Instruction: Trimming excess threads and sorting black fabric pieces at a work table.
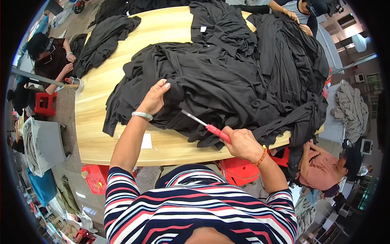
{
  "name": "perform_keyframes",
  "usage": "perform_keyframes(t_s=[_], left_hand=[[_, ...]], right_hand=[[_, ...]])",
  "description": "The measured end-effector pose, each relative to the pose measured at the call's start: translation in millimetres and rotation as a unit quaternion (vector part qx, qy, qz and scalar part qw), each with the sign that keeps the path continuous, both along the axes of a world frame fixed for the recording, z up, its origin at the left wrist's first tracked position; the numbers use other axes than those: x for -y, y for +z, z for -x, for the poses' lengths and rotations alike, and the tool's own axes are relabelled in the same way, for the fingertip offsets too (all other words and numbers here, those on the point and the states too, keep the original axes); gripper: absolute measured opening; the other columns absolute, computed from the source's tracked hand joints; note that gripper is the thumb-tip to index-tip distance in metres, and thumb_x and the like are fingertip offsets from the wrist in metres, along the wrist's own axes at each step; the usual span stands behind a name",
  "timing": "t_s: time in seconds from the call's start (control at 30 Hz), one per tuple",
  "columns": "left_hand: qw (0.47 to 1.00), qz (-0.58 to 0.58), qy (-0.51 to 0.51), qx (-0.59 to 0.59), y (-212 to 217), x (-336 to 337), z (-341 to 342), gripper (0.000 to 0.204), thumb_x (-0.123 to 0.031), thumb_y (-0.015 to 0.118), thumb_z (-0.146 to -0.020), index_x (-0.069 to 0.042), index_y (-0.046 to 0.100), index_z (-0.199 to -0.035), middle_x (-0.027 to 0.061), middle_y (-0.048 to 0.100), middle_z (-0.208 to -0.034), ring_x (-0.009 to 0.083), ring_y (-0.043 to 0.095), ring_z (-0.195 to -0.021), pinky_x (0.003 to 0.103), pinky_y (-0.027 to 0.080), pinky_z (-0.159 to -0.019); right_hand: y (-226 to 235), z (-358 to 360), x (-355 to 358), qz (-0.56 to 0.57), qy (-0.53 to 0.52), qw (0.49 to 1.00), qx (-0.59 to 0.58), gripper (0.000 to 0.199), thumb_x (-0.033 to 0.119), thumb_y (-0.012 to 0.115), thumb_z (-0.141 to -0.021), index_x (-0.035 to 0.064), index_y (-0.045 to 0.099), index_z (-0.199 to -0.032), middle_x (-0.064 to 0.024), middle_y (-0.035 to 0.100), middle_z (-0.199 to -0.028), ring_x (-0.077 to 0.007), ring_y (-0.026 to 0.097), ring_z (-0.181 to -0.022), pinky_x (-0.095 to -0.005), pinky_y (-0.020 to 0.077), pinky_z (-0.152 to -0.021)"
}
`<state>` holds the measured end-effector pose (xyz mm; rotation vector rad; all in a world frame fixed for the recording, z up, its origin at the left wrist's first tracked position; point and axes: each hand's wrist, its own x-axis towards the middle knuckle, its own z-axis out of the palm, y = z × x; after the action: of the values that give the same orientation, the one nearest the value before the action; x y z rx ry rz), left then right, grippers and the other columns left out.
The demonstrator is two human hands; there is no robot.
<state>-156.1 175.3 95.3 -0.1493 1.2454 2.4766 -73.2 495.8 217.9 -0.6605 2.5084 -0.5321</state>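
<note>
"Striped shirt [203,199] nearest us, right? Its lower part runs off the bottom edge."

"Yes, and the wearer's forearms reach up from it. Left hand [155,97]: thumb and bent fingers pinch a fold at the near left of the dark garments [219,81]. Some of those fingertips are hidden."

"And the right?"

"The right hand [243,145] is wrapped round a red-handled tool [218,133]. Its slim metal shaft points up and left over the heap. The handle's butt is covered by the palm, and I can't tell whether the metal tip touches cloth."

"Where does the heap lie?"

"Across the middle and right of the pale wooden table [94,126], overlapping so much that I couldn't count the pieces. Some at the far edge are cut off by the rim of the view."

"Any labels?"

"One small white tag [203,29] on the garments at the back, too small to make out. A white sheet [147,141] lies by the left forearm, partly covered by it; I can't make out any marks."

"Who else?"

"A co-worker in pink [323,171] at the right, hands at hanging dark cloth, and another at the left [53,61], whose fingers are too small to judge."
</note>
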Motion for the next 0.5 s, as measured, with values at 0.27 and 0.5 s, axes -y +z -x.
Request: perform_keyframes(t_s=[0.27,0.5], left_hand=[[0.979,-0.169,-0.051,0.099,-17,21,11,0.004,-0.011,0.056,-0.096,-0.011,0.055,-0.1,-0.0041,0.061,-0.096,0.0083,0.06,-0.088,0.026,0.049,-0.083],[0.961,-0.199,-0.014,0.194,-30,30,11,0.016,-0.008,0.056,-0.095,-0.01,0.057,-0.111,0.0001,0.063,-0.109,0.0157,0.06,-0.108,0.036,0.046,-0.101]], right_hand=[[18,1,36,-0.015,-0.024,1.0,-0.005,0.02,0.024,0.061,-0.088,0.0065,0.054,-0.095,-0.0189,0.06,-0.063,-0.0399,0.062,-0.064,-0.0485,0.0486,-0.06],[15,-6,67,-0.07,-0.008,0.996,0.052,0.022,0.024,0.061,-0.088,0.0056,0.053,-0.097,-0.02,0.061,-0.065,-0.0402,0.062,-0.065,-0.0486,0.0479,-0.061]])
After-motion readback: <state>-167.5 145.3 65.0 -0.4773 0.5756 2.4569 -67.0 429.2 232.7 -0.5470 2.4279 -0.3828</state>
